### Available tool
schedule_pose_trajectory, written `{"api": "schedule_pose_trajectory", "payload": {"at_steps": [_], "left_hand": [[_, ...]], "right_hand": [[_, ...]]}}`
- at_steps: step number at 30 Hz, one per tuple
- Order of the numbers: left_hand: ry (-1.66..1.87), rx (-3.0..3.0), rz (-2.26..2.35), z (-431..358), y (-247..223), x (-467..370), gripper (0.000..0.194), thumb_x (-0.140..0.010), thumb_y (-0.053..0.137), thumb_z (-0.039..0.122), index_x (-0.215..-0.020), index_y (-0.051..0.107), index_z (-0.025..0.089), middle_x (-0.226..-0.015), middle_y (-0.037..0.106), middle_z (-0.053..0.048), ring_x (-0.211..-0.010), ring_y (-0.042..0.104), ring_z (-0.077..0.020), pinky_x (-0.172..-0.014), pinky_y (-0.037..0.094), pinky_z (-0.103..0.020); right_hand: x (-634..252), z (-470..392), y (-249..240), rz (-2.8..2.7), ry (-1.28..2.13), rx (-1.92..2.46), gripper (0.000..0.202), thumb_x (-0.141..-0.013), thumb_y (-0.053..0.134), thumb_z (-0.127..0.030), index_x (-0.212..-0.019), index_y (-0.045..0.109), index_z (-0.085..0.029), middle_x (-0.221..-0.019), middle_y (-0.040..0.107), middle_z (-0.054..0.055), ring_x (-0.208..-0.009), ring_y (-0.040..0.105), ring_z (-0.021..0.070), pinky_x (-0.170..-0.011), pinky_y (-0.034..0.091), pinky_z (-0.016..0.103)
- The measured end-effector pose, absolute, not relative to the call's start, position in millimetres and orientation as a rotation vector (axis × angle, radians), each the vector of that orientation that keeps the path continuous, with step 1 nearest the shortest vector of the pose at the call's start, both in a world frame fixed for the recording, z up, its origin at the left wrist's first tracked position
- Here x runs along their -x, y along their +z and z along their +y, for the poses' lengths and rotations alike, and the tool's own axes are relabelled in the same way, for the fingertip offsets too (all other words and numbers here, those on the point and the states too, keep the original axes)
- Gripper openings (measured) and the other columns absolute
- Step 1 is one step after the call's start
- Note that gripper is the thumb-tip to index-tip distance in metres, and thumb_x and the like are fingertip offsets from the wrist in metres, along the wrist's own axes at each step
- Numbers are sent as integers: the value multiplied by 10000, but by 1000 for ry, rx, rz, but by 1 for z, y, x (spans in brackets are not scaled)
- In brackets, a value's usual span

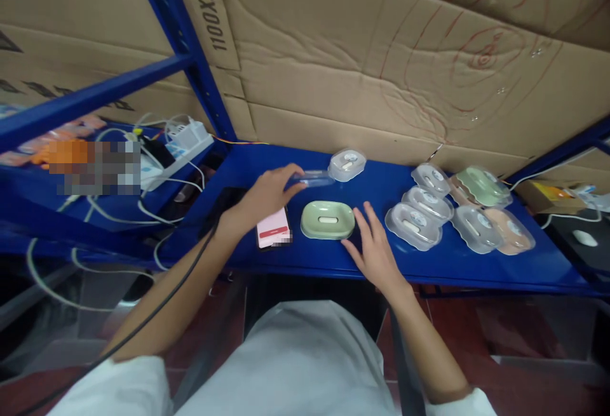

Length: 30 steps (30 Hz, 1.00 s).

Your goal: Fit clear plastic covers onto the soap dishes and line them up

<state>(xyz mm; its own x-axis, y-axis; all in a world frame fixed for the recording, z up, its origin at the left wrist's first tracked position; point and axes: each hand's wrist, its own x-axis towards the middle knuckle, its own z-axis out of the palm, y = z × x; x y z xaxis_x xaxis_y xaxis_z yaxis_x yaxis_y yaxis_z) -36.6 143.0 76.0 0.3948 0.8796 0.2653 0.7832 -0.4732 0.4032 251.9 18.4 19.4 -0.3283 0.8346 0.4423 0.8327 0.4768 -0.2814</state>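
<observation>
At frame centre, the left hand (269,194) pinches a clear lid (312,179), seemingly lifted off the green soap dish (328,220) below it. The right hand (374,248), fingers spread, rests beside that dish, steadying it.

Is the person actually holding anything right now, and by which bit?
The left hand pinches a clear plastic lid by its near end with the fingers. The right hand holds nothing; it rests flat beside the green soap dish.
</observation>
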Motion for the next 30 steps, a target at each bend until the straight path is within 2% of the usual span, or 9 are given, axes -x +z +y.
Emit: {"api": "schedule_pose_trajectory", "payload": {"at_steps": [2,4,12,19,22,25,28,30], "left_hand": [[785,-2479,1318,108,63,31,295,-1096,538,378,-1340,602,227,-1424,694,-89,-1347,657,-273,-1146,517,-431],[838,-2515,1246,82,46,24,306,-1107,512,370,-1362,596,225,-1518,630,-113,-1463,571,-284,-1206,488,-471],[1001,-2540,1108,63,3,1,265,-1080,585,306,-1331,629,231,-1514,613,-129,-1528,504,-286,-1253,474,-520],[986,-2583,1176,50,2,-9,264,-1075,573,230,-1328,646,207,-1530,614,-142,-1537,494,-314,-1253,478,-544],[995,-2575,1187,47,2,-14,262,-1073,557,196,-1319,647,193,-1543,605,-157,-1547,479,-322,-1247,484,-547],[1038,-2477,1167,49,2,-19,273,-1075,553,198,-1335,636,210,-1556,596,-144,-1553,474,-308,-1247,485,-537],[1055,-2386,1152,51,8,-29,355,-1096,503,217,-1438,592,248,-1676,469,-132,-1612,374,-321,-1254,460,-564],[1086,-2367,1177,50,17,-37,418,-1106,464,219,-1513,543,275,-1747,349,-128,-1645,290,-342,-1264,428,-592]], "right_hand": [[-253,21,19,-2157,44,1366,853,-1087,548,-388,-1752,23,-286,-1807,104,173,-1668,178,357,-1297,354,601],[-255,24,16,-2186,94,1330,871,-1080,572,-398,-1751,26,-298,-1814,70,160,-1674,149,348,-1310,330,593],[-266,39,-1,-2168,277,1249,606,-1099,544,-374,-1680,377,-338,-1716,410,97,-1585,415,265,-1284,414,493],[-261,27,0,-2185,-31,1299,514,-1096,545,-299,-1609,511,-275,-1630,532,128,-1462,569,278,-1205,498,466],[-260,23,-1,-2195,-124,1303,525,-1092,549,-276,-1613,497,-242,-1617,542,153,-1451,576,293,-1175,516,470],[-259,24,-3,-2201,-164,1343,554,-1094,545,-279,-1639,448,-258,-1629,525,154,-1472,550,306,-1176,504,503],[-256,29,-3,-2015,-321,1510,619,-1096,488,-234,-1695,336,-261,-1727,365,180,-1579,385,380,-1207,418,642],[-255,30,-1,-1857,-386,1542,677,-1085,448,-190,-1726,241,-246,-1765,262,195,-1622,285,398,-1214,381,685]]}}
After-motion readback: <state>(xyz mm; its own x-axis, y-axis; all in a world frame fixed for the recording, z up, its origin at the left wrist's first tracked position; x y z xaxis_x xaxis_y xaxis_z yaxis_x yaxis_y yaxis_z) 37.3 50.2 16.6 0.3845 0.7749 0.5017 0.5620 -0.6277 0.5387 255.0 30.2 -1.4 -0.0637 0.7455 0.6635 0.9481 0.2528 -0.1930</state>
